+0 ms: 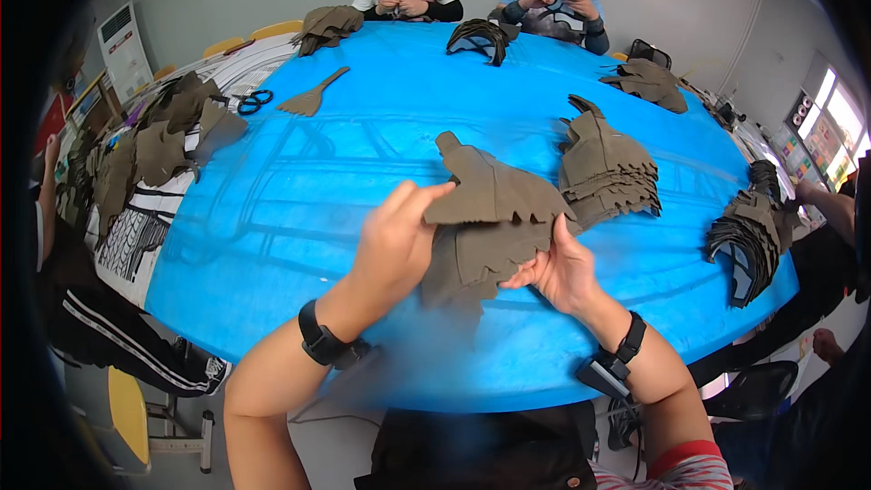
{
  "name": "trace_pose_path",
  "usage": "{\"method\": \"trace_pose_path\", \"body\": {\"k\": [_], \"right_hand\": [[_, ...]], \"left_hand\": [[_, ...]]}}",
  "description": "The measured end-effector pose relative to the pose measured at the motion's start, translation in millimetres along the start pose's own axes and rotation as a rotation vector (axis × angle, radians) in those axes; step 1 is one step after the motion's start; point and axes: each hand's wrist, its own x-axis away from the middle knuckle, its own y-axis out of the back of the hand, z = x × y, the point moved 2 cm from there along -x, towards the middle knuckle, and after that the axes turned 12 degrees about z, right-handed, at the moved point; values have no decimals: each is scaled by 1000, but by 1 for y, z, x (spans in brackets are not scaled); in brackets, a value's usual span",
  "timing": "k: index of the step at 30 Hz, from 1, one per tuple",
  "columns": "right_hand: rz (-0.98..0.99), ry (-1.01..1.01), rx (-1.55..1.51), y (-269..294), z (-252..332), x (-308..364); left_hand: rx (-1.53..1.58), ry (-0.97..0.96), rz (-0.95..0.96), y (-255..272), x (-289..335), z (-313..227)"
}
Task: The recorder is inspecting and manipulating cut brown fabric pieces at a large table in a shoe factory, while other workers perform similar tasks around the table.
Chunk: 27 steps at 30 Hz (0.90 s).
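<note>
Nearest, the dark wristband (623,349) on the right wrist has a bulky block below it, which might catch a loose edge if that forearm swept low over the tabletop (299,254). Farther in, the likelier trouble is slippage: the left hand (396,231) pinches only a narrow margin of the brown piece (499,186), so a tug from the other side could pull that end free or skew it. A brown layer (490,249) shows beneath (whether it is separate or a fold of the same piece, I cannot tell), and uneven pressure could slide the two out of line or crease the notched edge.

The brown piece spans the space between the hands, over the tabletop. Its left end sits between the left thumb and fingers; the right hand (564,277) has its thumb against the right corner, with its other fingers curled at the lower layer's edge, so both hands are grasping.

Just beyond its right end lies a brown stack (608,168), near enough that a careless push could disturb its layers. Farther off, a lone brown strip-handled piece (313,97) lies near the black scissors (255,102), both well apart from the fingers.
</note>
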Motion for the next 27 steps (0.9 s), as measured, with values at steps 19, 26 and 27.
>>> {"method": "trace_pose_path", "body": {"k": [19, 26, 27], "right_hand": [[-210, 56, -425, 28, -2, 4], [-166, 90, -418, 27, 0, 6], [-223, 113, -388, 24, 2, 7]], "left_hand": [[529, 130, -165, 13, 1, -9], [101, -13, -59, 18, 0, -13], [-86, -148, 5, 17, -1, -15]]}}
